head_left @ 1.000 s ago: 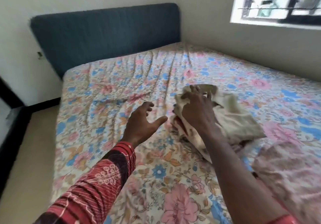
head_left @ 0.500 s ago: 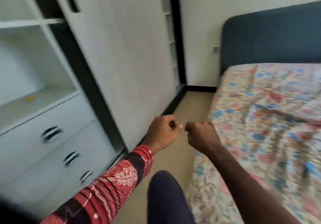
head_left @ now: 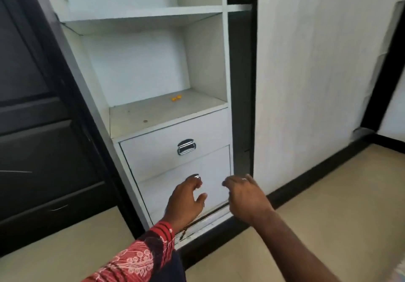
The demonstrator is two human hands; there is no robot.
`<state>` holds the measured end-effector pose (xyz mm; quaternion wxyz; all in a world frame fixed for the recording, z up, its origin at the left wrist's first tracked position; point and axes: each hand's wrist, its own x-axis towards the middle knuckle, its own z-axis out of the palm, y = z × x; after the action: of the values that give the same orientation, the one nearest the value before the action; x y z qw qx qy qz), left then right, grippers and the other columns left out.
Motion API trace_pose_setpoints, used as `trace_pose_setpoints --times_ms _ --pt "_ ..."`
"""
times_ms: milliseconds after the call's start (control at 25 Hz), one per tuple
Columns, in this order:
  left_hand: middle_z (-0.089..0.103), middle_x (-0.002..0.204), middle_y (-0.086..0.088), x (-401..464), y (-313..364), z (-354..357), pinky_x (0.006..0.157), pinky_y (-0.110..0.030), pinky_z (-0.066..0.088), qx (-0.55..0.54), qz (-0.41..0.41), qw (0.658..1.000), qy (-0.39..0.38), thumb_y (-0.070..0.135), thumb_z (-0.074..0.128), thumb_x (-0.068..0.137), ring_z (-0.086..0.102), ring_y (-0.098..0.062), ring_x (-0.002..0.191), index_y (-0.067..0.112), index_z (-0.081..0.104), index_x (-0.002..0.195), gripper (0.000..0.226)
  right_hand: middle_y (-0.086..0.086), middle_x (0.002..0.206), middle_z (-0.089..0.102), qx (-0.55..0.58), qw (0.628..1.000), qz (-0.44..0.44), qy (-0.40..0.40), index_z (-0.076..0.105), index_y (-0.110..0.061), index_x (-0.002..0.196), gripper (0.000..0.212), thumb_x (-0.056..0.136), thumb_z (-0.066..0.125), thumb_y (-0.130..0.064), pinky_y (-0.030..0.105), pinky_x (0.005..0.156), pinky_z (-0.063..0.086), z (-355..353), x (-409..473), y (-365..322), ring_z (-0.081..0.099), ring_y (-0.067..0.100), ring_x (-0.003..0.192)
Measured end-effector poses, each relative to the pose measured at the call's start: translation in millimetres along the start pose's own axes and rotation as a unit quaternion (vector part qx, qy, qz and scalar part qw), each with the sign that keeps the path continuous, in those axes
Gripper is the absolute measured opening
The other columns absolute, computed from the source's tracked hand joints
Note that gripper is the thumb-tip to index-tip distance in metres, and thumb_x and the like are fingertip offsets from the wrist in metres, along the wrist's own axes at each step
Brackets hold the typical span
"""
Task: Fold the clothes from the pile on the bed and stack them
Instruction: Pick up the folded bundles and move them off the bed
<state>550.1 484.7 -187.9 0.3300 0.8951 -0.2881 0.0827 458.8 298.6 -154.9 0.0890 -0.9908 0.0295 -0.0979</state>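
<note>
No clothes, pile or stack are in view; I face a white wardrobe (head_left: 166, 62). My left hand (head_left: 186, 200), in a red patterned sleeve, reaches out in front of the lower drawer (head_left: 175, 185). Its loosely curled fingertips sit just under that drawer's chrome handle (head_left: 196, 175), and I cannot tell if they touch it. My right hand (head_left: 245, 194) hovers beside it at the drawer's right edge, fingers loosely curled and holding nothing.
The upper drawer (head_left: 157, 150) has a chrome handle (head_left: 186, 147). Above it an open shelf (head_left: 153, 115) carries small orange bits (head_left: 176, 97). A white sliding door (head_left: 317, 73) stands to the right, a dark door (head_left: 32, 117) to the left, and the floor (head_left: 328, 205) is beige.
My view has swung from the bed and the beige garment round to the wardrobe. My right hand has let go of the garment, and both hands have uncurled from fists towards the lower drawer.
</note>
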Motion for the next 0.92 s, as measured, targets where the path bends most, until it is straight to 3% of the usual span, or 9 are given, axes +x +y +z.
trace_pose_setpoints --times_ms 80,160,280,440,520,600,720,840,920 --pt "0.062 0.135 0.003 19 -30 3 0.103 -0.03 0.039 0.078 0.02 0.997 0.02 0.025 0.076 0.088 0.057 -0.02 0.126 0.021 0.06 0.134 0.049 -0.001 0.162 0.039 0.0 0.999 -0.051 -0.001 0.04 -0.024 0.155 0.065 0.094 0.058 -0.012 0.044 0.129 0.01 18 39 -13 0.038 0.016 0.148" --pt "0.059 0.141 -0.007 53 -62 14 0.102 -0.042 0.046 0.182 0.06 0.981 0.036 0.024 0.081 0.082 0.057 -0.03 0.13 0.014 0.056 0.139 0.064 0.001 0.17 0.023 -0.003 0.996 -0.092 -0.014 0.024 -0.021 0.162 0.076 0.094 0.056 -0.01 0.044 0.128 0.003 41 90 -14 0.022 0.017 0.156" --pt "0.046 0.156 -0.012 111 -98 31 0.103 -0.06 0.047 0.286 0.051 0.957 0.018 0.024 0.079 0.079 0.042 -0.032 0.145 0.01 0.048 0.147 0.076 0.004 0.173 0.008 -0.017 0.991 -0.124 -0.037 0.01 -0.015 0.165 0.081 0.095 0.05 -0.007 0.047 0.128 0.001 75 165 -4 0.006 0.018 0.16" --pt "0.044 0.156 -0.012 152 -120 55 0.092 -0.062 0.047 0.343 0.008 0.938 0.042 0.019 0.082 0.072 0.046 -0.035 0.139 0.008 0.047 0.149 0.086 0.004 0.174 -0.001 -0.014 0.99 -0.138 -0.042 0.002 -0.013 0.165 0.085 0.093 0.046 -0.005 0.047 0.129 -0.001 114 228 10 -0.004 0.018 0.16" --pt "0.047 0.153 -0.012 157 -130 65 0.087 -0.057 0.047 0.352 0.009 0.934 0.063 0.014 0.083 0.067 0.05 -0.035 0.13 0.009 0.045 0.15 0.091 0.007 0.173 0.005 -0.017 0.989 -0.149 -0.011 0.007 -0.012 0.165 0.089 0.086 0.046 -0.003 0.05 0.129 0.006 129 245 17 0.003 0.02 0.16" --pt "0.045 0.155 -0.012 158 -135 68 0.085 -0.055 0.046 0.365 0.017 0.928 0.074 0.01 0.079 0.066 0.05 -0.035 0.127 0.009 0.04 0.152 0.095 0.011 0.169 0.023 -0.044 0.985 -0.164 0.03 0.024 -0.009 0.163 0.088 0.077 0.043 -0.005 0.054 0.126 0.021 138 253 22 0.021 0.025 0.157" --pt "0.043 0.158 -0.01 150 -142 71 0.083 -0.055 0.045 0.381 0.022 0.923 0.042 0.008 0.077 0.062 0.046 -0.034 0.128 0.01 0.034 0.155 0.103 0.016 0.16 0.042 -0.063 0.984 -0.164 0.031 0.043 -0.006 0.155 0.081 0.074 0.046 -0.012 0.057 0.116 0.037 146 256 20 0.043 0.032 0.146" --pt "0.042 0.158 -0.01 149 -138 76 0.084 -0.053 0.046 0.382 -0.01 0.924 0.008 0.007 0.075 0.062 0.048 -0.033 0.123 0.01 0.031 0.157 0.105 0.019 0.155 0.047 -0.088 0.981 -0.17 0.034 0.047 -0.005 0.152 0.075 0.078 0.052 -0.015 0.059 0.107 0.045 150 256 17 0.052 0.036 0.138" --pt "0.047 0.151 -0.01 161 -128 76 0.083 -0.046 0.044 0.373 -0.036 0.927 0.034 0.006 0.071 0.064 0.053 -0.03 0.113 0.009 0.034 0.155 0.098 0.017 0.15 0.052 -0.09 0.98 -0.172 0.045 0.053 -0.007 0.148 0.068 0.08 0.048 -0.016 0.058 0.1 0.049 146 262 17 0.054 0.036 0.133"
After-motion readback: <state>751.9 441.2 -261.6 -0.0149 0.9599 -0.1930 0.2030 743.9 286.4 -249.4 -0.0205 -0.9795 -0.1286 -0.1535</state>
